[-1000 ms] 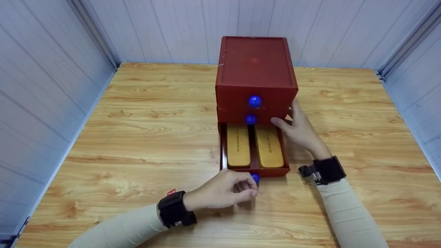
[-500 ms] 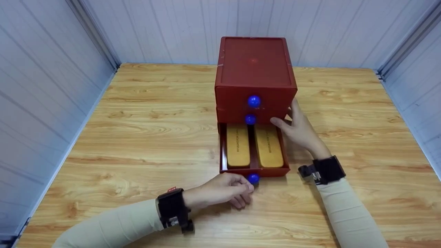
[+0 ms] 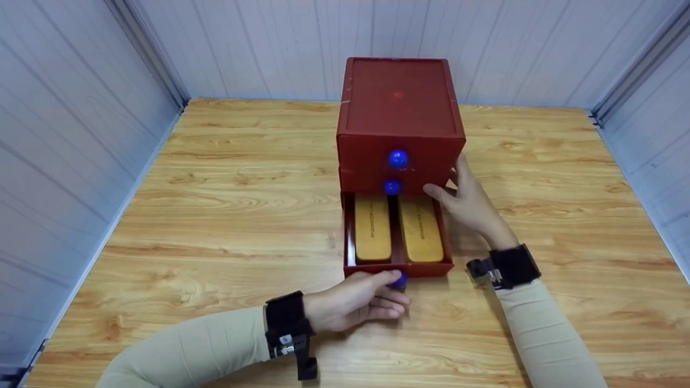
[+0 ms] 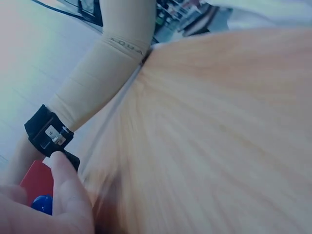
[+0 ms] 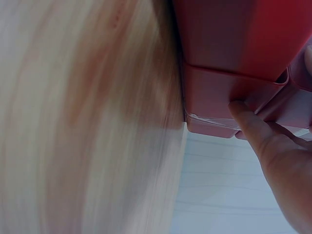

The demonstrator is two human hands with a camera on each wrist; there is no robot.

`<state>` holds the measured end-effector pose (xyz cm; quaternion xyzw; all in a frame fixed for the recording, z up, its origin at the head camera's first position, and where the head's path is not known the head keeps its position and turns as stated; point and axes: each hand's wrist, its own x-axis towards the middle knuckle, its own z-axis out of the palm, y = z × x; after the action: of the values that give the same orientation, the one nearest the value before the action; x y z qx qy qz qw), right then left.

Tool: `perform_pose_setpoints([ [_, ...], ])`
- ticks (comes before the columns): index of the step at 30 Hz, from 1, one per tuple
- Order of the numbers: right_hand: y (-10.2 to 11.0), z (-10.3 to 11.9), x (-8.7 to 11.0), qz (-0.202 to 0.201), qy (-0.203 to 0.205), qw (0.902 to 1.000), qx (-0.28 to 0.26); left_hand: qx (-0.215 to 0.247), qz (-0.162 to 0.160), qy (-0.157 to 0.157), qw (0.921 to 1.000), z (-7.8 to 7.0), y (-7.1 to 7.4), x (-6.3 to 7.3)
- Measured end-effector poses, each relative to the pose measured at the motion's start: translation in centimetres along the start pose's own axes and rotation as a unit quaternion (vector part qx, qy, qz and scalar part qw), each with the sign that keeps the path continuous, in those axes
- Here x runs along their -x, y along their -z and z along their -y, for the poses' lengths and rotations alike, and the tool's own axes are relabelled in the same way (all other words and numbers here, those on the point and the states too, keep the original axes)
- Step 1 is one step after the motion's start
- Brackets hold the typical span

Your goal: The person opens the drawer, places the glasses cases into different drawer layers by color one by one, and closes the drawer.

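A dark red drawer unit (image 3: 401, 97) stands at the table's back, its bottom drawer (image 3: 372, 269) pulled out toward me. Two gold oblong boxes with rounded corners, the left box (image 3: 373, 231) and the right box (image 3: 421, 231), lie side by side in that drawer. At its front, my left hand (image 3: 345, 304) has its thumb tip at the blue knob (image 3: 400, 281), the fingers extended below it. My right hand (image 3: 474, 207) rests at the unit's right front corner, thumb on the front face. In the right wrist view a straight finger (image 5: 256, 129) touches the red side wall.
Two more blue balls, an upper knob (image 3: 398, 158) and a middle knob (image 3: 392, 186), stick out from the closed drawers above. Wood-grain table (image 3: 226, 215) extends to both sides. Pale panel walls (image 3: 269, 48) enclose the back and sides.
My left hand has turned over at the bottom knob, its thumb rising to the top and its fingers spreading below. The right hand, drawer and gold boxes stay where they were.
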<state>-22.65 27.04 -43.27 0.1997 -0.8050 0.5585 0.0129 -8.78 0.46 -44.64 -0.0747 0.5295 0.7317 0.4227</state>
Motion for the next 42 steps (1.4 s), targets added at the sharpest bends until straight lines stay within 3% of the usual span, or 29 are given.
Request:
perform_pose_setpoints([
  [6,0.0,0.1,0.0,0.003,-0.001,1.0000,0.006,0.032,-0.014,-0.009,0.9994,0.2,-0.1,-0.3],
  [18,-0.1,0.0,-0.1,-0.012,0.019,0.9995,0.024,0.028,-0.015,-0.038,0.9988,-0.3,0.6,-1.0],
  [42,-0.1,-0.1,-0.1,-0.024,0.020,0.9992,0.025,0.036,-0.044,-0.092,0.9941,-2.4,1.1,-4.3],
])
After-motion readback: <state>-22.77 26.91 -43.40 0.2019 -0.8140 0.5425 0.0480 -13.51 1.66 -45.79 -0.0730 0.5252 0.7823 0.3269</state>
